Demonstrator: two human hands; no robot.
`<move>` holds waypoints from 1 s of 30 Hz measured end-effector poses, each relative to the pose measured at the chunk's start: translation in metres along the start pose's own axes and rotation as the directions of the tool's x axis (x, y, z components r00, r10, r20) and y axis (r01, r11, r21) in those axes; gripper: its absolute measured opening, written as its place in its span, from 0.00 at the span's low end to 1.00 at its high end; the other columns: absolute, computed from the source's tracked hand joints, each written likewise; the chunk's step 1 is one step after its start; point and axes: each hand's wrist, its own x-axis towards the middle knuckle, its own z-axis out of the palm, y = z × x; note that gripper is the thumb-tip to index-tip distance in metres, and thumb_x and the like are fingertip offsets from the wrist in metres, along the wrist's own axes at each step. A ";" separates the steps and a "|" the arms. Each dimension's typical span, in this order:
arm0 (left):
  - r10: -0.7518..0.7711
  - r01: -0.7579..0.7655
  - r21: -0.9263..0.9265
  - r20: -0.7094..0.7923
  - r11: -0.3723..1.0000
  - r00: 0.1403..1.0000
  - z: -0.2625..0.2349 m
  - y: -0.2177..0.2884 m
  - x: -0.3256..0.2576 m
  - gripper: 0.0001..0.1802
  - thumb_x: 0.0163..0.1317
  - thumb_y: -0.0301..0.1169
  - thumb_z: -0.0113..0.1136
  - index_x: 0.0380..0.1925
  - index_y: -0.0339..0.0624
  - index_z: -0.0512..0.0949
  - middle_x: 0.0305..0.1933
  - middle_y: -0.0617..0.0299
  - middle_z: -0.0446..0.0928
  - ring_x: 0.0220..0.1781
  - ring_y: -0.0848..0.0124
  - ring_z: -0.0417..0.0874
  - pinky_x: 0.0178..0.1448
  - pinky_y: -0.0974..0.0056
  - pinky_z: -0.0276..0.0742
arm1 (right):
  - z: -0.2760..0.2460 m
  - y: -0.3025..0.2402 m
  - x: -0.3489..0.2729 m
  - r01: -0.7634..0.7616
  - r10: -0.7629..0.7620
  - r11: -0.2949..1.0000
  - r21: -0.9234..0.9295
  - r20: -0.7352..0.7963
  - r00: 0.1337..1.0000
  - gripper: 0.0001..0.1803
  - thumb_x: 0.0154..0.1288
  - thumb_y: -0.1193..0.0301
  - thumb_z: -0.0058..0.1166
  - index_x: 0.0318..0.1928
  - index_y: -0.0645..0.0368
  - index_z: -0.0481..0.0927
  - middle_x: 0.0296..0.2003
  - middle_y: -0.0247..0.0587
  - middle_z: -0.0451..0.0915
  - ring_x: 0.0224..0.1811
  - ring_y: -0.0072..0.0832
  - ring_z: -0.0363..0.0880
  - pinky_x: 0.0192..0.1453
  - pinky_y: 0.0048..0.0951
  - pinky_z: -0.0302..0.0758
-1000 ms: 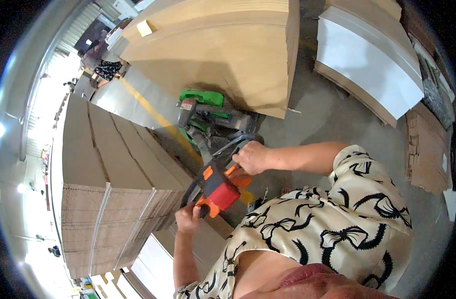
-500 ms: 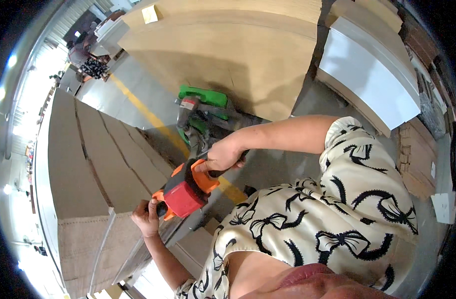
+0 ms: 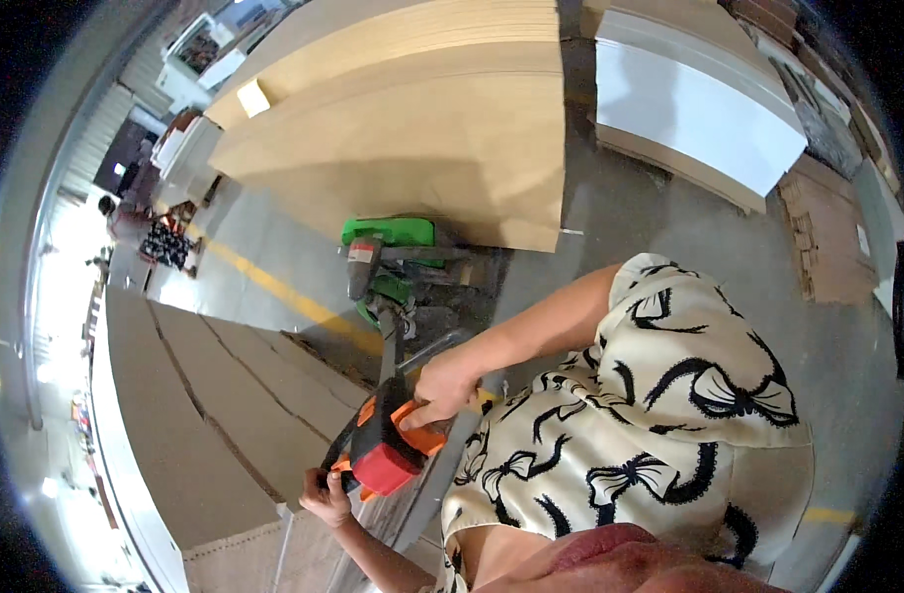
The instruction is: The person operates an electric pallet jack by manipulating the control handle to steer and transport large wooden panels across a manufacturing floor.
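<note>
1. The right hand (image 3: 444, 383) is closed around the top of an orange and red handle head (image 3: 388, 453), fingers curled over its orange grip.
2. The left hand (image 3: 326, 497) sits lower, at the bottom edge of the same head, fingers wrapped on a dark lever under the red part.
3. The head tops a grey shaft (image 3: 386, 336) that runs away from the person to a green pallet jack (image 3: 388, 237) on the concrete floor (image 3: 659, 227).
4. The jack stands just at the front edge of a big stack of tan boards (image 3: 422, 128).
5. Another stack of brown boards (image 3: 205, 415) lies to the left, close beside the left hand.
6. A white-topped stack (image 3: 689, 109) stands farther off on the right, well apart from the jack.
7. A yellow line (image 3: 274, 287) crosses the floor between the two brown stacks.
8. The person's patterned cream shirt (image 3: 650, 435) fills the lower right.
</note>
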 end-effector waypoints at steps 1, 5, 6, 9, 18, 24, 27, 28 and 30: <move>0.010 -0.010 -0.001 0.003 1.000 1.000 0.005 -0.016 0.001 0.28 0.55 0.53 0.57 0.17 0.35 0.71 0.12 0.61 0.66 0.15 0.72 0.64 0.20 0.66 0.61 | 0.004 0.008 0.015 0.000 0.000 1.000 0.003 -0.010 1.000 0.42 0.62 0.36 0.26 0.28 0.62 0.80 0.22 0.52 0.78 0.24 0.40 0.78 0.30 0.38 0.75; -0.131 0.120 -0.133 -0.073 0.984 0.989 0.024 -0.026 0.026 0.27 0.54 0.51 0.60 0.20 0.33 0.72 0.18 0.60 0.68 0.21 0.70 0.67 0.27 0.64 0.64 | -0.001 0.027 0.044 0.020 -0.086 0.977 -0.215 -0.302 0.950 0.45 0.60 0.33 0.25 0.27 0.65 0.80 0.27 0.60 0.78 0.32 0.55 0.76 0.40 0.46 0.74; -0.083 0.074 -0.098 -0.091 0.992 0.992 0.031 -0.041 0.027 0.25 0.53 0.48 0.61 0.21 0.32 0.72 0.19 0.60 0.69 0.23 0.68 0.69 0.30 0.62 0.66 | -0.001 0.029 0.045 0.011 -0.070 0.981 -0.193 -0.304 0.950 0.45 0.60 0.33 0.25 0.28 0.65 0.80 0.28 0.60 0.78 0.33 0.55 0.76 0.40 0.45 0.74; -0.147 0.130 -0.128 -0.135 0.983 0.980 0.043 -0.067 0.032 0.22 0.53 0.45 0.61 0.24 0.32 0.75 0.27 0.57 0.73 0.33 0.62 0.72 0.39 0.58 0.68 | -0.011 0.032 0.060 -0.003 -0.056 0.981 -0.192 -0.300 0.952 0.45 0.60 0.33 0.26 0.28 0.65 0.80 0.28 0.59 0.78 0.33 0.54 0.77 0.40 0.45 0.74; -0.441 0.191 -0.651 -0.245 0.734 0.864 0.069 -0.114 0.085 0.18 0.65 0.39 0.48 0.46 0.34 0.70 0.43 0.55 0.72 0.34 0.72 0.76 0.33 0.70 0.74 | -0.062 0.022 0.124 -0.038 -0.048 0.965 -0.261 -0.318 0.947 0.43 0.57 0.32 0.31 0.28 0.62 0.82 0.27 0.58 0.79 0.33 0.48 0.80 0.39 0.42 0.76; -0.476 0.325 -0.393 -0.391 0.860 0.788 0.065 -0.133 0.189 0.14 0.58 0.35 0.60 0.32 0.30 0.78 0.40 0.57 0.77 0.40 0.72 0.76 0.47 0.68 0.71 | -0.139 0.008 0.143 0.102 -0.164 0.961 -0.259 -0.231 0.959 0.41 0.62 0.37 0.29 0.43 0.65 0.76 0.36 0.59 0.78 0.41 0.53 0.76 0.46 0.41 0.72; -0.611 0.446 -0.507 -0.221 0.738 0.760 0.062 -0.148 0.233 0.15 0.55 0.31 0.63 0.37 0.30 0.78 0.37 0.56 0.78 0.37 0.70 0.77 0.45 0.67 0.73 | -0.156 0.016 0.193 -0.027 0.014 0.997 -0.072 -0.179 0.984 0.42 0.62 0.36 0.26 0.45 0.65 0.75 0.38 0.59 0.78 0.43 0.51 0.77 0.47 0.42 0.71; -0.676 0.524 -0.541 -0.115 0.657 0.728 0.057 -0.145 0.247 0.15 0.54 0.31 0.63 0.38 0.30 0.78 0.38 0.55 0.78 0.37 0.70 0.77 0.45 0.68 0.73 | -0.169 0.012 0.199 -0.034 0.029 0.999 -0.041 -0.118 0.993 0.43 0.62 0.36 0.25 0.46 0.65 0.75 0.38 0.58 0.78 0.43 0.50 0.77 0.47 0.42 0.71; -0.688 0.546 -0.541 -0.089 0.640 0.720 0.040 -0.167 0.255 0.15 0.54 0.28 0.61 0.40 0.30 0.77 0.38 0.56 0.78 0.38 0.69 0.78 0.45 0.67 0.74 | -0.187 -0.011 0.209 -0.056 0.051 0.995 0.086 0.058 0.997 0.44 0.61 0.35 0.24 0.47 0.65 0.75 0.39 0.58 0.78 0.43 0.47 0.77 0.48 0.40 0.70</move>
